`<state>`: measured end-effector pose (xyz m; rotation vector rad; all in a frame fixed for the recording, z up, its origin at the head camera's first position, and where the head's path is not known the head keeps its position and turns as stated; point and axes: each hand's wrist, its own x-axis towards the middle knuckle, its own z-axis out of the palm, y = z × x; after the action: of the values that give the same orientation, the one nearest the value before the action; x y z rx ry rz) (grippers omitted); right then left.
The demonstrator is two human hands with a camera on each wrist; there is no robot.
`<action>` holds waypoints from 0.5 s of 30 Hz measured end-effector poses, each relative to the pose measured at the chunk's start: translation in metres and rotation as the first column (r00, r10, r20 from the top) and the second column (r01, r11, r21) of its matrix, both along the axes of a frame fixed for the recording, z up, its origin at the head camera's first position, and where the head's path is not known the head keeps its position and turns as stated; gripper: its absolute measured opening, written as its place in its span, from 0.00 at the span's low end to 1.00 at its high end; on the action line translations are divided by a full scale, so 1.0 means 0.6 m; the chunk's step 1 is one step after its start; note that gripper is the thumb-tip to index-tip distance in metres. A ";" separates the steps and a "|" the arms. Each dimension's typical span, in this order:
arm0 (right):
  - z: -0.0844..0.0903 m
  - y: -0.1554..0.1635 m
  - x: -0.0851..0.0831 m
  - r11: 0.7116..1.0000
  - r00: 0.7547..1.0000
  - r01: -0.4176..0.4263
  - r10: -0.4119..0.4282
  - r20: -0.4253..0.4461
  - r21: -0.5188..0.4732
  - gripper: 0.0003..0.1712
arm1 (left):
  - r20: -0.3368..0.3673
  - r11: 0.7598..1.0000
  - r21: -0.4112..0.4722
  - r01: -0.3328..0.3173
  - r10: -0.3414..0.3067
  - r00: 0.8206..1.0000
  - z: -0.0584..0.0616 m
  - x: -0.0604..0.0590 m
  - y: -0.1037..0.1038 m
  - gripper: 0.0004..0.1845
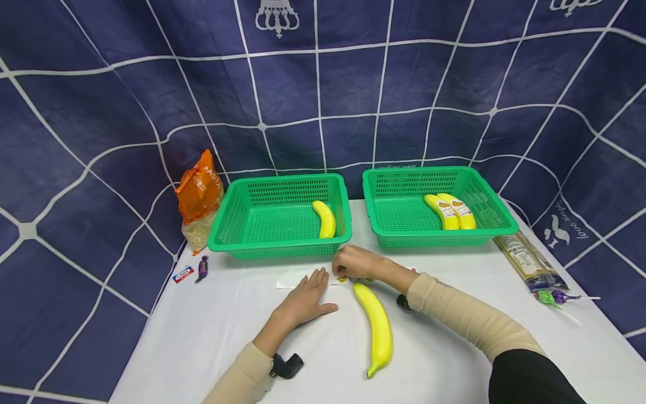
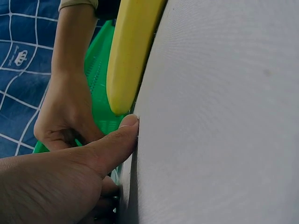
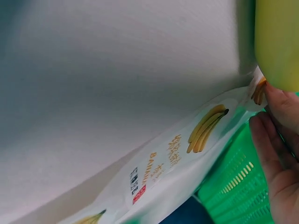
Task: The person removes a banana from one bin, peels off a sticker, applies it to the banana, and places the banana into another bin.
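Observation:
A white strip of banana stickers [image 3: 159,163] lies across the table in front of the two baskets, printed with bananas and lettering. My left hand [image 1: 305,297] rests on its left part, fingers extended and thumb out to the side. My right hand [image 1: 355,262] pinches the strip between thumb and fingertips at a banana picture; in the right wrist view the strip bends up toward those fingertips. Just nearer than the right hand, a plain yellow banana [image 1: 379,328] lies lengthwise on the table. In the left wrist view its end [image 2: 122,93] shows close to the left thumb.
The left green basket [image 1: 282,249] holds one plain banana [image 1: 326,221]; the right one [image 1: 444,240] holds two bananas with stickers [image 1: 461,212]. An orange pasta bag [image 1: 201,191] and wrapped sweets [image 1: 202,269] are at left. A long food packet [image 1: 532,262] and lollipops [image 1: 547,298] are at right.

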<state>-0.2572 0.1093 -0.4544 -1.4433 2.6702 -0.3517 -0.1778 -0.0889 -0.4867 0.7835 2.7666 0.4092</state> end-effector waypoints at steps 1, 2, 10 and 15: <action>0.001 0.001 0.002 1.000 1.000 0.007 -0.007 -0.001 -0.004 0.03 | -0.001 1.000 0.000 0.001 -0.001 1.000 0.000 0.000 0.000 0.49; 0.001 0.003 0.004 1.000 1.000 0.015 -0.015 -0.004 -0.007 0.03 | 0.002 1.000 0.000 0.001 -0.001 1.000 -0.001 0.000 0.000 0.49; 0.004 0.021 0.015 0.998 0.999 0.023 -0.026 -0.032 -0.064 0.02 | 0.012 1.000 0.002 -0.010 0.010 1.000 0.000 0.002 0.001 0.48; 0.012 0.038 0.020 0.992 0.997 0.017 -0.026 -0.070 -0.128 0.02 | 0.003 1.000 -0.006 -0.016 0.016 1.000 0.001 0.000 0.000 0.49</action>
<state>-0.2453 0.1320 -0.4469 -1.4891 2.7685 -0.4903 -0.1776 -0.0888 -0.4863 0.7597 2.7719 0.4048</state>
